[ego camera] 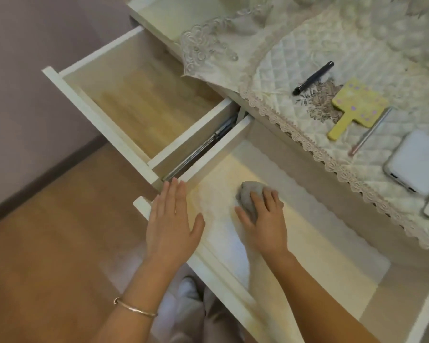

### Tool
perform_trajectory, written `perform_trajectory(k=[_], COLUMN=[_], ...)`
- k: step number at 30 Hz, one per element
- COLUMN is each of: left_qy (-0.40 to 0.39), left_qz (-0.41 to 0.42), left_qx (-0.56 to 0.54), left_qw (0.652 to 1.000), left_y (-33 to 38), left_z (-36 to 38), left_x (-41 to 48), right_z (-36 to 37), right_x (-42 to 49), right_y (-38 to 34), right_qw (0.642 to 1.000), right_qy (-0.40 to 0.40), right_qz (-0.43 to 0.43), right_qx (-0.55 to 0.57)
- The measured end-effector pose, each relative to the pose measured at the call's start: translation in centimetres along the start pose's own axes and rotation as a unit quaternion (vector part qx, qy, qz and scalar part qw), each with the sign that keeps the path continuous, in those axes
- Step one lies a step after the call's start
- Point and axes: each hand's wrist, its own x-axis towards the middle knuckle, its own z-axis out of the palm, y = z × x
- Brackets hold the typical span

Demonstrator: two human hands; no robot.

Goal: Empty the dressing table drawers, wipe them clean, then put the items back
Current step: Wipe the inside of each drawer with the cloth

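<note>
Head view, the only one. Two white drawers stand pulled out of the dressing table.

- Upper drawer point(144, 107), upper left of frame: open, bare wood bottom showing.
- Lower drawer point(221, 276), centre to lower right: open, with a pale liner point(320, 243) with a scalloped edge lying flat on its bottom.
- Grey cloth point(249, 194): bunched up, sitting on the liner at the left end of the lower drawer, mid frame.
- Right hand point(265, 219): on top of the grey cloth, fingers curled over it, thumb out to the left side, clamped on it and pressing it to the liner.
- Left hand point(171, 226): flat, palm down, fingers straight and together, resting on the front left corner of the lower drawer and holding nothing. A bangle point(134, 309) is on that wrist.
- Gap between the drawers: dark slim things point(208, 144); pens or rail, cannot tell.
- Quilted cover point(332, 58), lace-edged, lies over the tabletop at upper right. On it are a black pen point(313, 78), a yellow paddle-shaped item point(354, 107), a slim metallic stick point(369, 131) just beside it, and a white flat device point(416, 162) at the right edge.
- Wood floor point(47, 243) at lower left.
</note>
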Motion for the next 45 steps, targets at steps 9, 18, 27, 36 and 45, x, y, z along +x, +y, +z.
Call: perform_trajectory(k=[9, 18, 27, 36, 45], left_qy=[0.005, 0.021, 0.022, 0.017, 0.014], left_qz=[-0.001, -0.013, -0.013, -0.022, -0.024], left_qx=[0.071, 0.061, 0.055, 0.050, 0.038], left_qw=[0.997, 0.998, 0.998, 0.998, 0.999], left_y=[0.1, 0.2, 0.3, 0.4, 0.3], left_z=[0.7, 0.7, 0.4, 0.5, 0.5], left_x=[-0.1, -0.2, -0.3, -0.3, -0.4], right_z=[3.4, 0.6, 3.6, 1.0, 0.9], right_x=[-0.9, 9.1, 1.6, 9.3, 8.2], right_y=[-1.7, 0.6, -2.4, -0.7, 0.4], right_qw=[0.967, 0.969, 0.907, 0.984, 0.939], right_qy=[-0.015, 0.060, -0.023, 0.053, 0.054], right_qz=[-0.253, -0.238, -0.419, -0.170, -0.331], right_qx=[-0.021, -0.037, -0.033, -0.021, -0.071])
